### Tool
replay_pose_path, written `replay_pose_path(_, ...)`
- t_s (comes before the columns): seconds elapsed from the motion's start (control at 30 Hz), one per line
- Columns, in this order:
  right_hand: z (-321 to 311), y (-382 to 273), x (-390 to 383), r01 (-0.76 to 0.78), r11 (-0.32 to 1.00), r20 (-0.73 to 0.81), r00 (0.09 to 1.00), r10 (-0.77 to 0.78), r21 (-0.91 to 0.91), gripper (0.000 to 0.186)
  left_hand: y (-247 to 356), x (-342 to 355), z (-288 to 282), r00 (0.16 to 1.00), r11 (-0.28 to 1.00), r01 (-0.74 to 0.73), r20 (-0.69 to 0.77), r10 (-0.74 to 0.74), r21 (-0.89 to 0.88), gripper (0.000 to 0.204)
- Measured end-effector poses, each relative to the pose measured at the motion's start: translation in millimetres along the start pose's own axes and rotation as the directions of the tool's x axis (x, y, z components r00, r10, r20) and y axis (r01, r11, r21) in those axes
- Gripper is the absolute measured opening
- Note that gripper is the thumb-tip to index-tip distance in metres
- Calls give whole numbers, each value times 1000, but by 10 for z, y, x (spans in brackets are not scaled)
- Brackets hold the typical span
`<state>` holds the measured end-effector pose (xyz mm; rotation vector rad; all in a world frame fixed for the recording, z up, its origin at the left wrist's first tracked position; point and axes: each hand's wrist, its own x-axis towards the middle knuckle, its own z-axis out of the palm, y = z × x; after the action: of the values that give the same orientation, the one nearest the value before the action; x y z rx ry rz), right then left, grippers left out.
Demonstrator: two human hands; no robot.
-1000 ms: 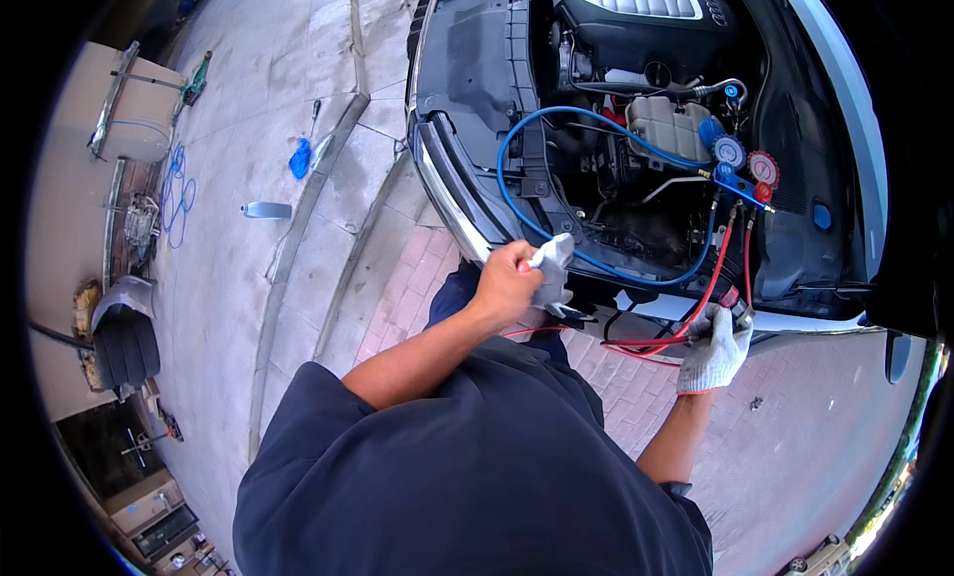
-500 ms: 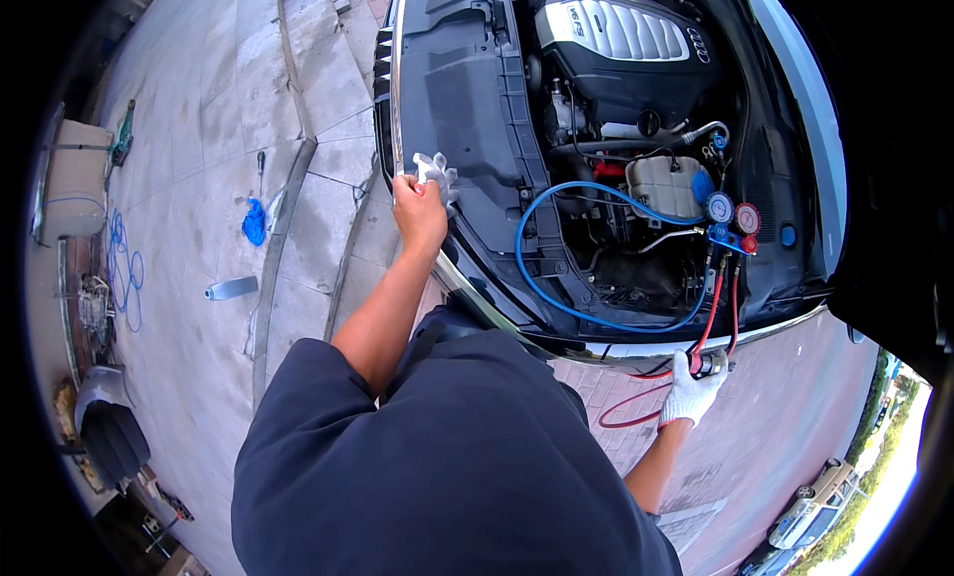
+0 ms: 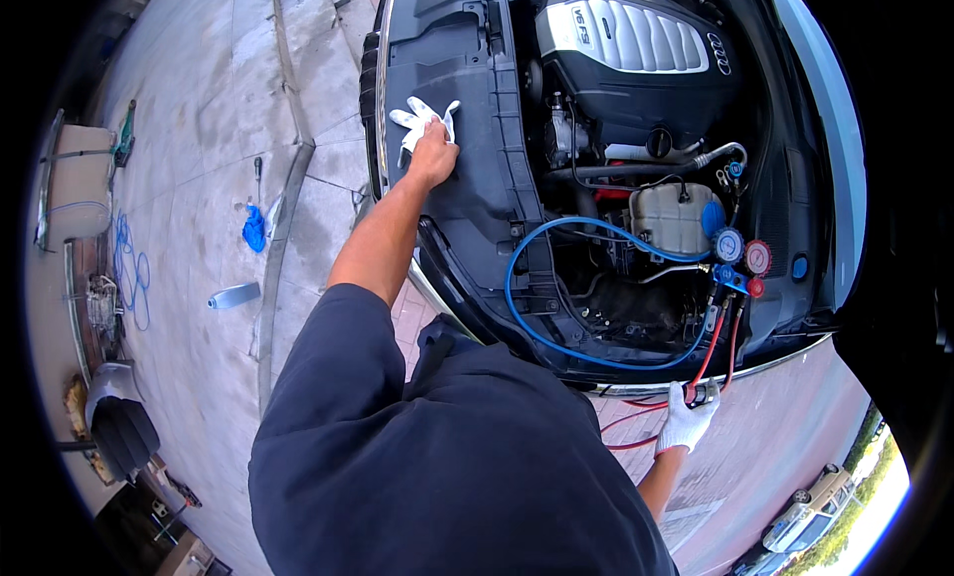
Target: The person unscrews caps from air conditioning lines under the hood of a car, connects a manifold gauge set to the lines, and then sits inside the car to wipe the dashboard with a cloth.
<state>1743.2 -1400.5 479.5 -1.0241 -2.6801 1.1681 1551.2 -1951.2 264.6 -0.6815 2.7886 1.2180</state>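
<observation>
Left arm extended forward, bare left hand (image 3: 434, 156) palm down, fingers curled closed. Right arm lowered alongside torso, gloved right hand (image 3: 686, 419) fingers bent in a grip, wrist straight.

A silver engine cover (image 3: 624, 34) at the far end of the engine bay (image 3: 596, 228) bears a small lettered badge on its left end and a ring emblem on its right end. Near the bay's right edge hang two round gauge dials (image 3: 742, 250), side by side, one blue-rimmed and one red-rimmed, both with pale faces. On the pavement (image 3: 199, 228) well left of the car lies a pale grey plastic bottle (image 3: 234, 296) on its side.
</observation>
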Motion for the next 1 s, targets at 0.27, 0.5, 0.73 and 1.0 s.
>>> replay_pose_path(0.27,308,-234,620,-34,999,198,980,32,7,87,103,-532,34,991,967,132,9,-137,220,38)
replay_pose_path(0.5,476,-21,603,-89,985,332,943,34,150,101,2240,-221,786,900,875,-373,-110,423,310,31)
replay_pose_path(0.73,425,-36,617,-169,971,354,930,99,172,94,3962,-200,2896,684,647,-729,214,697,223,37)
replay_pose_path(1.0,388,215,529,-359,902,400,883,245,240,95,4032,132,3475,571,532,-819,208,794,217,28)
